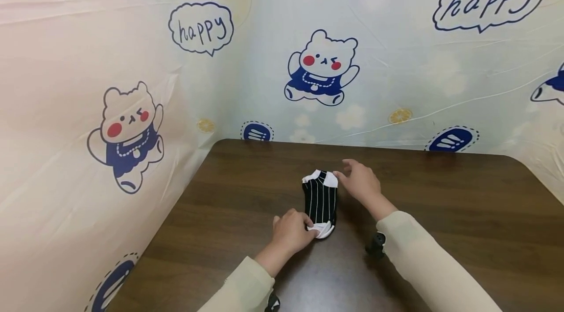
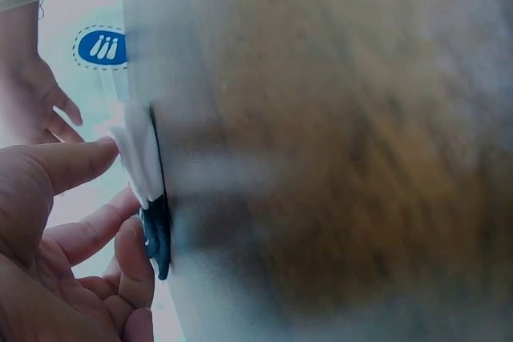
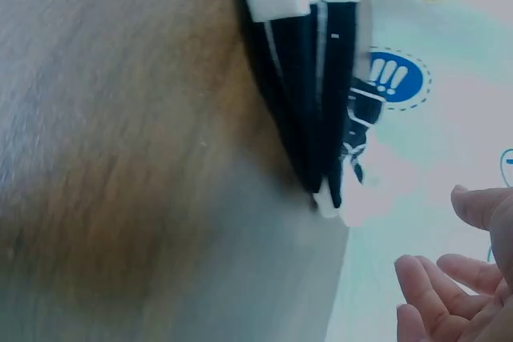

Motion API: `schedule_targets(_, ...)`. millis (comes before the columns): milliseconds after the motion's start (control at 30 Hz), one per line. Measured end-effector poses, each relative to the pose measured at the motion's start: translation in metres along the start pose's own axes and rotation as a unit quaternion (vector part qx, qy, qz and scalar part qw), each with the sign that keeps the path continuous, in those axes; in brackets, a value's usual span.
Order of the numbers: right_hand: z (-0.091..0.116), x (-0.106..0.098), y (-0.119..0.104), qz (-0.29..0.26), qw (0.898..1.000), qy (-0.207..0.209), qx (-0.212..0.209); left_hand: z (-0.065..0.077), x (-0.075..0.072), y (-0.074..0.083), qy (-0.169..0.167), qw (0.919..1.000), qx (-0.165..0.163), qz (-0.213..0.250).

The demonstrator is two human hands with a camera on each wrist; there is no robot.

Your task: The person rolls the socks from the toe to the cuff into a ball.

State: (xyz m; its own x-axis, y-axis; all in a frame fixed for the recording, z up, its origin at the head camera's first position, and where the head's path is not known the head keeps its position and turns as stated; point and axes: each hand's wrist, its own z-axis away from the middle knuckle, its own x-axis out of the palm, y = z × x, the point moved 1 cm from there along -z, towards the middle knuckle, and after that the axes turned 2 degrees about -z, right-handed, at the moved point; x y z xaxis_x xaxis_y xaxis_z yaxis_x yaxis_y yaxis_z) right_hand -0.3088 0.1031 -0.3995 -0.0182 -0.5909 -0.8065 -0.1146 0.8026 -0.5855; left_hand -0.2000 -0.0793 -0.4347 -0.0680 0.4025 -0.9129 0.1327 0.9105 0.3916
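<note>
some of the striped sock (image 1: 320, 202) hides behind left fingers (image 1: 305, 219).

The person wears long, loose cream fabric sleeves. The left cream sleeve (image 1: 242, 288) and the right cream sleeve (image 1: 425, 255) match, each with a faint pale-green tint near the cuff and soft creases in the cloth. Both sleeves end at the wrist, leaving the left hand (image 1: 292, 234) and the right hand (image 1: 362, 183) bare. A small, black, compact wrist device (image 1: 376, 245) sits at the right cuff, with a rounded outline. At the left cuff, a second black wrist device (image 1: 273, 301) with a pale mark shows only partly, cut by the lower edge of the head view.
</note>
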Motion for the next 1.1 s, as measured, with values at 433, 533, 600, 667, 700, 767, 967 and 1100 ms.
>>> schedule_targets(433, 0.029, -0.005, -0.004, -0.02, 0.998, -0.003, -0.056, 0.0, 0.001, 0.001, -0.007, 1.0, -0.005, -0.001)
schedule_targets(533, 0.039, -0.001, -0.006, -0.022, 0.998, -0.009, -0.059, 0.0, 0.001, 0.001, -0.009, 1.0, -0.003, -0.003)
schedule_targets(600, 0.047, 0.002, -0.007, -0.02, 0.998, -0.011, -0.063, 0.0, 0.002, 0.002, -0.012, 0.9999, -0.004, -0.004)
schedule_targets(667, 0.055, 0.006, -0.007, -0.016, 0.997, -0.014, -0.078, 0.0, 0.002, 0.002, -0.013, 0.9999, -0.003, -0.006)
schedule_targets(700, 0.06, 0.008, -0.007, -0.01, 0.996, -0.015, -0.09, 0.0, 0.002, 0.003, -0.014, 0.9999, -0.002, -0.006)
schedule_targets(767, 0.069, 0.011, -0.008, 0.012, 0.991, -0.016, -0.13, 0.001, 0.001, 0.003, -0.015, 0.9999, -0.001, -0.008)
schedule_targets(967, 0.093, 0.02, -0.007, 0.11, 0.953, -0.004, -0.281, 0.001, -0.004, 0.005, -0.026, 0.9995, 0.009, -0.014)
schedule_targets(1100, 0.102, 0.025, -0.007, 0.145, 0.933, -0.001, -0.329, 0.002, -0.01, 0.008, -0.043, 0.9987, 0.017, -0.021)
